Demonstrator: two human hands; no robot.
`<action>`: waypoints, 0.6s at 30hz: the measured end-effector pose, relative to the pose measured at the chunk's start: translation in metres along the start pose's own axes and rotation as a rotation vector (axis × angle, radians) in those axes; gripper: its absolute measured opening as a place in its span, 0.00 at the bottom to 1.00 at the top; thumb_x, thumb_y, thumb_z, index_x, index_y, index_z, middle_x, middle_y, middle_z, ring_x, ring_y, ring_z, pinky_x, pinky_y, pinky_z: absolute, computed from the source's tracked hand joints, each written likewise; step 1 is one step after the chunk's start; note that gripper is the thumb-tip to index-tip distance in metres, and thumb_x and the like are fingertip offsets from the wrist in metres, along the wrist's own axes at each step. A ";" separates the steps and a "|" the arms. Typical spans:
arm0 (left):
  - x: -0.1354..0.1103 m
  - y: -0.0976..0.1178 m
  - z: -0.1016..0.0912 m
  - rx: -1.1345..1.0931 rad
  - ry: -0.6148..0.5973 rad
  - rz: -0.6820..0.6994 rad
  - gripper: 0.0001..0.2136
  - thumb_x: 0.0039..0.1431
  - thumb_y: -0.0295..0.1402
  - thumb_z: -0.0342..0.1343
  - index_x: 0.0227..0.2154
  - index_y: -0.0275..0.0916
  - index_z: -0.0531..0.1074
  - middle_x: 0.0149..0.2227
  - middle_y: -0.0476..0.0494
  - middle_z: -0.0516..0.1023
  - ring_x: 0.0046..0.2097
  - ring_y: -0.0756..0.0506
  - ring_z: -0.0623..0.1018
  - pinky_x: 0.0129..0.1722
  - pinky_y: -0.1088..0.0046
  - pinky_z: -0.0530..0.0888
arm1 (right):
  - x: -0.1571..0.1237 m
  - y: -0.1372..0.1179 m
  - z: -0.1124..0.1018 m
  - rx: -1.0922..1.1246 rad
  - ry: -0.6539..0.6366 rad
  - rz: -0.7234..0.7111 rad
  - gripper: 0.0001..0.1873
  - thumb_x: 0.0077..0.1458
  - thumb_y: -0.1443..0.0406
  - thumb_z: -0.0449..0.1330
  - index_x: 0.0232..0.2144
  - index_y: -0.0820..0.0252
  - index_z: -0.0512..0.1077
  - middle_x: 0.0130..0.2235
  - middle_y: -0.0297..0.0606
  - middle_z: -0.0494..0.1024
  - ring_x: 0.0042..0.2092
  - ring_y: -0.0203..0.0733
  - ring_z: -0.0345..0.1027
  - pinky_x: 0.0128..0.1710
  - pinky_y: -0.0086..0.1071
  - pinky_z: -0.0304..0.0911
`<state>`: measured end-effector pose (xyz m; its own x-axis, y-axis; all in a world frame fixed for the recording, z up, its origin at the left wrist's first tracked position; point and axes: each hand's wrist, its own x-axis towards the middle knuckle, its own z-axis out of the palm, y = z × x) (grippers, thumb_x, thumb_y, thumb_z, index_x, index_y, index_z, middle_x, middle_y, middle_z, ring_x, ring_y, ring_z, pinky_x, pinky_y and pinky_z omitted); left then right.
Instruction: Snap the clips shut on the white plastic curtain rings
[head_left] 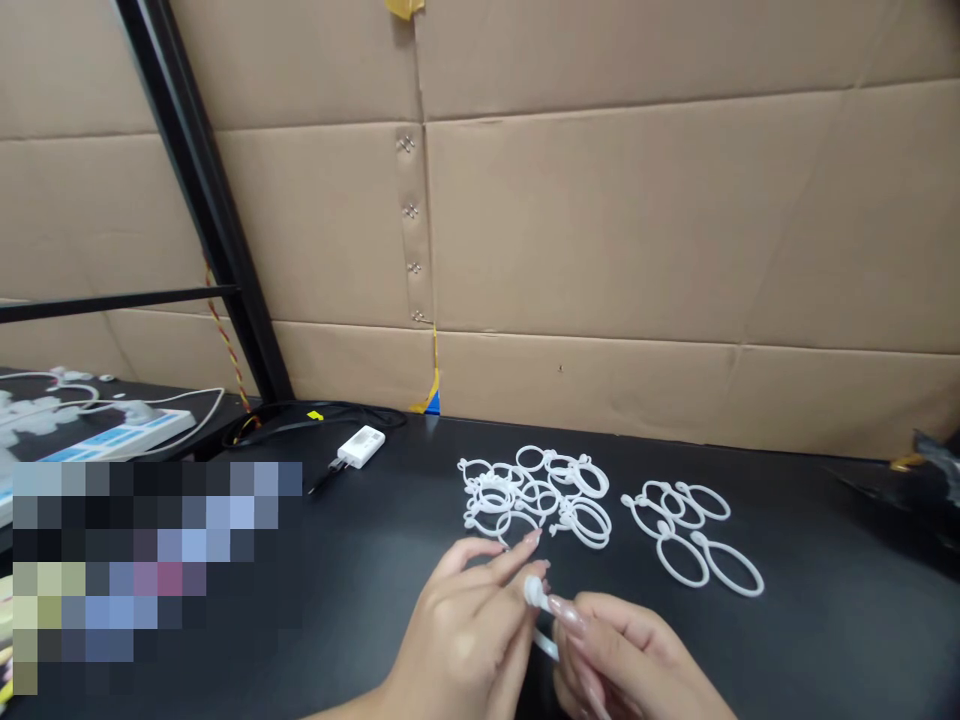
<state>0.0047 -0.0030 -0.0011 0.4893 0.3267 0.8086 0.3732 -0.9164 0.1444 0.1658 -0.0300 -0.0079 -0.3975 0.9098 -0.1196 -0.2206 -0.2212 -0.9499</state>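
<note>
Low in the view, both my hands meet around a white plastic ring [534, 590] that looks like a shower curtain ring, with a knob-like end. My right hand [630, 650] pinches it between thumb and fingers just beside the knob. The fingers of my left hand [465, 620] close on the same ring from the other side, and some fingertips point towards the pile behind. Part of the ring is hidden by the hands. Just beyond my left fingertips lies a heap of similar white rings [583, 462]. To its right, several more white rings [700, 538] form a looser group.
A white charger plug [363, 446] with a black cable lies at the back left. Further left are a power strip [135, 435] and a black metal frame [195, 170]. Cardboard [600, 220] walls off the back of the black table [360, 570]. Black plastic [930, 490] lies far right.
</note>
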 end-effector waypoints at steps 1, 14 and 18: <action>0.000 0.000 0.000 0.006 0.002 0.012 0.12 0.54 0.16 0.48 0.39 0.27 0.72 0.26 0.35 0.81 0.43 0.39 0.80 0.37 0.64 0.76 | 0.000 -0.002 0.000 -0.008 0.000 0.008 0.27 0.47 0.47 0.60 0.13 0.57 0.58 0.15 0.27 0.55 0.20 0.32 0.46 0.22 0.31 0.40; 0.000 0.002 -0.002 0.166 0.010 0.157 0.12 0.52 0.15 0.49 0.36 0.27 0.73 0.29 0.34 0.82 0.47 0.37 0.77 0.47 0.56 0.72 | -0.003 -0.010 -0.002 -0.160 -0.015 0.028 0.27 0.45 0.46 0.59 0.10 0.57 0.58 0.14 0.28 0.57 0.19 0.32 0.46 0.21 0.31 0.40; -0.003 0.001 0.001 0.178 0.006 0.183 0.10 0.53 0.15 0.48 0.36 0.25 0.73 0.29 0.34 0.82 0.47 0.37 0.77 0.48 0.57 0.72 | -0.006 -0.015 -0.001 -0.238 0.049 0.073 0.28 0.41 0.42 0.59 0.11 0.57 0.59 0.15 0.29 0.58 0.20 0.33 0.46 0.22 0.32 0.40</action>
<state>0.0043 -0.0043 -0.0046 0.5572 0.1577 0.8153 0.4124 -0.9047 -0.1069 0.1721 -0.0318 0.0066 -0.3599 0.9117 -0.1982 0.0251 -0.2029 -0.9789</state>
